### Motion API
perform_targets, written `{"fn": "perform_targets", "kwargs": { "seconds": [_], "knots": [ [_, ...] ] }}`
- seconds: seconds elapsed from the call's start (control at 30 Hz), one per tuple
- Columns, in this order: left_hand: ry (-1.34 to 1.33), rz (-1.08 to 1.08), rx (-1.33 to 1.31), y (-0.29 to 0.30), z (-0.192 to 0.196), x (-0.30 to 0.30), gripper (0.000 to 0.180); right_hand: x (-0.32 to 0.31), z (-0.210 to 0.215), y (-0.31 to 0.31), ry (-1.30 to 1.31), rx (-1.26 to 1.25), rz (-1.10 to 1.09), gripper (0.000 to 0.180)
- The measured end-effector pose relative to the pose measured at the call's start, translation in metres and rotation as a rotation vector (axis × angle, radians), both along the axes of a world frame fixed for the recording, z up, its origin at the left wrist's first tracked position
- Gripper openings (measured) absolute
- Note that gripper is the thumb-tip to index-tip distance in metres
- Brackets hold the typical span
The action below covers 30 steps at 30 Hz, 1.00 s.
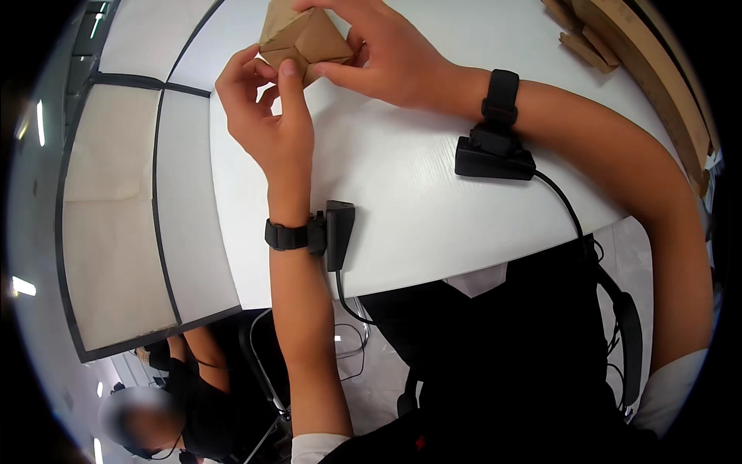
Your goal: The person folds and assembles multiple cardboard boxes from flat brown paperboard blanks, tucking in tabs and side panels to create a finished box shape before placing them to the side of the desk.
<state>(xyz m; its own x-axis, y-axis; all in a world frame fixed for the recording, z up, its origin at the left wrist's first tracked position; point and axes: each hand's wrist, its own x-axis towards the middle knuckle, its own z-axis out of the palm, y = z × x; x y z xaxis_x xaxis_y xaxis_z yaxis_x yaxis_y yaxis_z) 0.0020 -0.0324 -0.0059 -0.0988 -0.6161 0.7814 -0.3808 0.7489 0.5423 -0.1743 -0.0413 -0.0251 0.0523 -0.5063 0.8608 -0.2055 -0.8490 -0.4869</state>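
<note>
A folded piece of brown paper, shaped like a small faceted packet with creases meeting near its middle, is held up over the far part of the white table. My left hand pinches its near left edge, with the thumb pressed on the front face. From the right, my right hand grips the other side, its thumb at the lower corner and its fingers reaching over the top. The upper end of the paper is cut off by the picture's edge, and its back is hidden.
Brown cardboard with loose flaps lies along the table's far right edge. A pale panel divider borders the left side. Black strapped devices sit on both wrists, with cables trailing down. Another person sits beyond the divider at lower left.
</note>
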Motion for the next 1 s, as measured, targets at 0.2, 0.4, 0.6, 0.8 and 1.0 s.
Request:
{"fn": "perform_targets", "kwargs": {
  "seconds": [0.2, 0.4, 0.6, 0.8, 1.0],
  "knots": [
    [0.028, -0.018, 0.044, 0.001, 0.002, 0.006, 0.048, 0.001, 0.006, 0.009, -0.031, 0.067, 0.105, 0.072],
    [-0.127, -0.124, -0.023, -0.005, -0.001, 0.015, 0.065, 0.0, 0.005, 0.006, -0.055, 0.126, 0.125, 0.078],
    [-0.269, 0.096, -0.142, -0.002, 0.002, 0.003, 0.103, 0.002, -0.008, 0.005, -0.05, 0.094, 0.151, 0.068],
    [-0.126, 0.294, -0.01, -0.01, -0.004, 0.015, 0.096, 0.001, -0.006, 0.009, 0.187, 0.337, 0.32, 0.074],
    [0.029, 0.312, 0.003, 0.02, 0.027, 0.045, 0.074, 0.011, -0.021, 0.001, 0.069, 0.407, 0.294, 0.064]
  ]
}}
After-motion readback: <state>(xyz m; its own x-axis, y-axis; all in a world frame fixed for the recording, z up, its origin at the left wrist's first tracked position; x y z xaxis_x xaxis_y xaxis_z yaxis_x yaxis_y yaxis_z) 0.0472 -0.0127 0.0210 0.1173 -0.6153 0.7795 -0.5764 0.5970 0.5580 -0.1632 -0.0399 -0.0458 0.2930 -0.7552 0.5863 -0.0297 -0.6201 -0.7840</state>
